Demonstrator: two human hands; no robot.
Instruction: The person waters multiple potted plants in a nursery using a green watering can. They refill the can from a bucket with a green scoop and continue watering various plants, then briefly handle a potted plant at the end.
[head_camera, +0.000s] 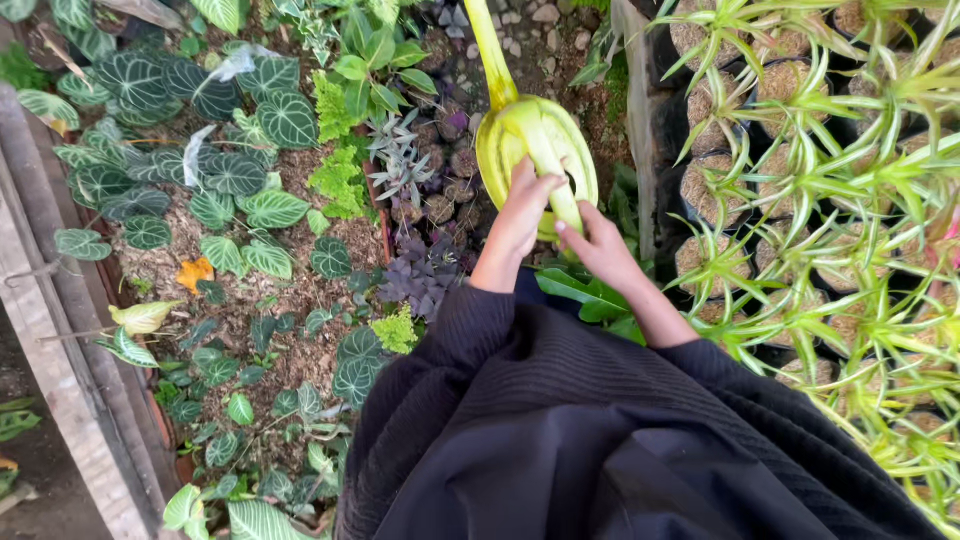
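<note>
Nearest, both hands gripped the yellow-green watering can (535, 150): left hand (524, 212) closed on its body at 7 o'clock, right hand (597, 245) curled round the handle. Steady two-handed support seemed wise, spout (487, 50) aimed toward 12 over the small purple succulents (440, 190).

A plant nursery: beds of veined leafy plants (240, 170) beside rows of potted spider plants (830, 200).

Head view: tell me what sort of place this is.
Most likely a plant nursery or garden bed. Both hands, left hand and right hand, hold a yellow-green watering can over veined-leaf plants in mulch, with rows of potted spiky plants alongside.
</note>
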